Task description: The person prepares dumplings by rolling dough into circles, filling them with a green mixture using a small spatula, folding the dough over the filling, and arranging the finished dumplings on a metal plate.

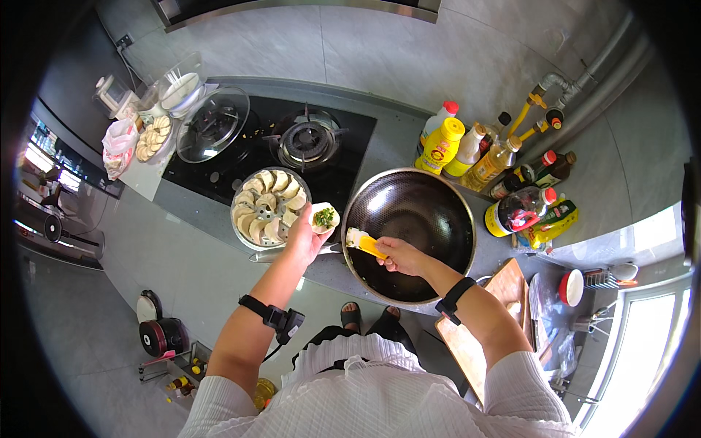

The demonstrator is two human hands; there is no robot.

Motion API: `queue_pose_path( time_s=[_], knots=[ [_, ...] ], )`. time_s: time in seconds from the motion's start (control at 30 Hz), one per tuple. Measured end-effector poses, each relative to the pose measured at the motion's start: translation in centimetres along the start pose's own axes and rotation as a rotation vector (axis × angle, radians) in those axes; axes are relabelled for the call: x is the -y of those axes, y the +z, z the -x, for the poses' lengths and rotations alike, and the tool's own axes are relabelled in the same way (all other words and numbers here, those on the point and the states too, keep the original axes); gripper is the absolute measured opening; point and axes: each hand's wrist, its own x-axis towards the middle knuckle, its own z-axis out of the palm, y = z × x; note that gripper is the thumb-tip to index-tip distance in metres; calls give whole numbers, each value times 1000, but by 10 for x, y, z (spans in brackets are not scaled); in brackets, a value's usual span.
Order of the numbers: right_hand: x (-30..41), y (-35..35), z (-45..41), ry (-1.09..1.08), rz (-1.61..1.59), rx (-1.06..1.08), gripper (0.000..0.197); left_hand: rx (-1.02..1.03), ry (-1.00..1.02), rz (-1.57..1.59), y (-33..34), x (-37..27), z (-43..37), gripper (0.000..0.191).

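My left hand (306,236) holds a round dough wrapper (332,225) with chopped green filling (324,217) on it. The hand is at the right edge of a round steamer tray (235,222) of folded dumplings (256,229). In my right hand (402,255) is a yellow-handled spatula or scraper (368,245), its pale blade smeared with bits of filling. That hand is over the left part of a large dark wok (419,219), and the blade points left towards the wok's rim.
A gas burner (308,139) and a glass lid (213,126) are behind the tray. Another plate of dumplings (153,138) stands far left. Sauce and oil bottles (493,161) line the counter behind and right of the wok. A wooden cutting board (465,339) lies at right.
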Motion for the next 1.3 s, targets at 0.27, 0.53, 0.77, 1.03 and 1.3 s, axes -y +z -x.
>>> queue_pose_path(
  time_s=[0.27, 0.53, 0.77, 1.03, 1.3],
  knots=[
    [38, 29, 16, -443, 305, -243, 17, 123, -55, 34, 2, 9, 9, 43],
    [68, 77, 60, -1096, 1226, -671, 11, 317, -157, 93, 7, 18, 17, 42],
    [62, 65, 69, -1193, 1232, -566, 17, 356, -131, 68, 12, 16, 26, 43],
    [49, 71, 88, -1325, 1370, -598, 31, 392, -222, 170, 3, 13, 29, 42],
    [38, 81, 115, -1200, 1004, -658, 24, 495, -229, 111, 8, 17, 46, 43]
  ],
)
